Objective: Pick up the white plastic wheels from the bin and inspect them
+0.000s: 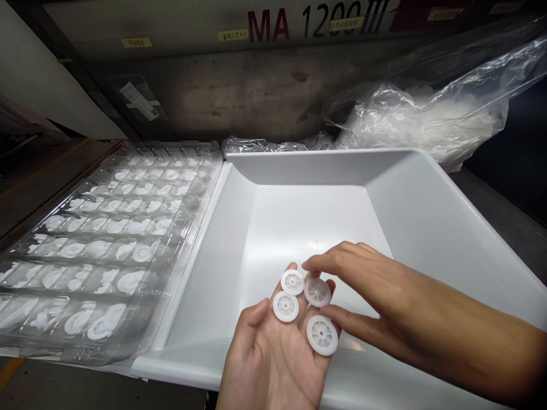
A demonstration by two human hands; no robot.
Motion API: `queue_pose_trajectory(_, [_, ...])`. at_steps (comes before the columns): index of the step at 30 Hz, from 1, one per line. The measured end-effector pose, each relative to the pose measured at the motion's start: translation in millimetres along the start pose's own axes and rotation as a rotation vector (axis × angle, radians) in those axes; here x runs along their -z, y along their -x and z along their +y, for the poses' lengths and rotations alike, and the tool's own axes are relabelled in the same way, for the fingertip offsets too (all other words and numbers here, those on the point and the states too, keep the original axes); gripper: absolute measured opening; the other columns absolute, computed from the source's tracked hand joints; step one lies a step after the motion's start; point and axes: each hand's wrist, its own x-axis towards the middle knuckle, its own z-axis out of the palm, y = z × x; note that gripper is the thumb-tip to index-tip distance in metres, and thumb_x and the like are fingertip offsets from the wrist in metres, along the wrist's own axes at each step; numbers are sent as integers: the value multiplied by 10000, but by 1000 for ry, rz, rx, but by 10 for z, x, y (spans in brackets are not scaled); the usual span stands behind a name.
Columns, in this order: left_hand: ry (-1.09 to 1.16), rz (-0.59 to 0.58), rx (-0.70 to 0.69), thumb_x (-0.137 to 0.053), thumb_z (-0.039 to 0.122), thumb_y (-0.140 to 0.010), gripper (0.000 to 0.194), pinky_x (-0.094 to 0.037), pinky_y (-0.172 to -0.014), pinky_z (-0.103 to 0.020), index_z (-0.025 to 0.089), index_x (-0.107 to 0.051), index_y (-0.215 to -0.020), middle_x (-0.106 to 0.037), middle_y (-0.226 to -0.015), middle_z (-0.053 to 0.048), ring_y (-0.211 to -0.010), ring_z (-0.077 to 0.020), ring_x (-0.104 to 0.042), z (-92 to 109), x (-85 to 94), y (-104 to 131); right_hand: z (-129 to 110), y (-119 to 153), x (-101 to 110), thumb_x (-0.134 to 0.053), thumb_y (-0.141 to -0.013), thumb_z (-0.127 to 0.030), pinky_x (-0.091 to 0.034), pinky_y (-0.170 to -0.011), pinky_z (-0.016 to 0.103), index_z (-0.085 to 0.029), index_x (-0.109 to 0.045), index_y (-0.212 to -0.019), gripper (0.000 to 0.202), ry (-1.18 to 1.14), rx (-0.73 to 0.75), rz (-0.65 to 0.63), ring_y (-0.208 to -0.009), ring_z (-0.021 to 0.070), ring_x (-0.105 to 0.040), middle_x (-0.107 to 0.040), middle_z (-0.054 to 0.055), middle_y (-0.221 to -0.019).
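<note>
Palm up over the grey-white bin, my left hand (277, 359) holds several small white plastic wheels with spokes. One wheel (286, 306) lies at the base of the fingers, and another wheel (292, 282) rests just beyond it. A larger-looking wheel (322, 335) sits at the palm's right edge. My right hand (367, 290) reaches in from the right, with its thumb and fingertips at opposite edges of a wheel (317, 292) above the left fingers. Parts of the left fingers are hidden under the wheels.
To the left, a clear plastic blister tray (171, 228) holds many white parts in rows of pockets. The bin (205, 250) has raised, sloping walls. Behind its right corner lies a clear plastic bag (419, 119) with white contents. A machine panel (239, 85) stands at the back.
</note>
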Motion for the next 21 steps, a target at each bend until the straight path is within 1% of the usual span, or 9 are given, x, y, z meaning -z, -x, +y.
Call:
queue_pose_trajectory(4, [-7, -10, -16, -326, 331, -920, 581, -431, -893, -273, 262, -115, -1457, -428, -1375, -134, -1196, -220, -521, -6, 32, -11, 21, -5, -1, -494, -947, -422, -428, -749, 288, -362, -432, -1193, 261, -19, -32, 13, -922, 123, -518, -538, -70, -1052])
queue_pose_trajectory(7, [-19, 14, -47, -310, 344, -932, 571, -395, -997, -342, 258, -122, -1464, -437, -1395, -141, -1239, -249, -498, 1, 63, 3, 31, 5, 8, -510, -932, -430, -442, -751, 276, -369, -421, -1208, 296, 5, -24, 44, -936, 118, -522, -531, -70, -1081])
queue_pose_trajectory(10, [-31, 39, -42, -287, 340, -940, 562, -334, -1075, -393, 245, -124, -1469, -450, -1403, -145, -1300, -264, -438, 15, 76, 28, 28, 27, 26, -499, -933, -388, -453, -750, 273, -343, -424, -1200, 281, 34, -21, 67, -946, 122, -526, -533, -54, -1100])
queue_pose_trajectory(12, [-39, 57, -37, -271, 335, -946, 554, -355, -1060, -377, 243, -126, -1472, -436, -1419, -146, -1331, -262, -395, 23, 78, 35, 22, 36, 32, -489, -935, -345, -459, -746, 279, -319, -432, -1177, 250, 38, -17, 70, -940, 130, -529, -541, -40, -1090])
queue_pose_trajectory(14, [-54, 56, -37, -283, 338, -943, 553, -381, -1035, -375, 260, -142, -1472, -420, -1434, -142, -1336, -266, -385, 28, 86, 32, 16, 37, 27, -507, -920, -329, -468, -741, 288, -298, -443, -1150, 240, 24, 6, 70, -937, 149, -534, -550, -20, -1085])
queue_pose_trajectory(16, [-63, 37, -42, -312, 342, -932, 559, -382, -1037, -398, 282, -168, -1469, -425, -1432, -132, -1315, -275, -414, 29, 99, 27, 11, 30, 14, -550, -891, -357, -480, -739, 298, -280, -463, -1106, 245, 3, 43, 66, -942, 173, -537, -554, 2, -1094])
queue_pose_trajectory(19, [-65, 21, -44, -319, 338, -932, 536, -386, -1036, -412, 295, -225, -1458, -489, -1375, -114, -1238, -268, -497, 26, 111, 27, -3, 14, -2, -608, -848, -404, -498, -737, 297, -264, -486, -1042, 268, 7, 84, 68, -963, 195, -538, -551, 22, -1125])
queue_pose_trajectory(21, [-67, 17, -43, -302, 333, -939, 510, -408, -1012, -388, 292, -272, -1446, -521, -1335, -109, -1190, -252, -532, 22, 112, 28, -14, 2, -7, -640, -823, -422, -510, -730, 290, -252, -497, -1016, 294, 49, 130, 119, -966, 200, -544, -549, 34, -1134])
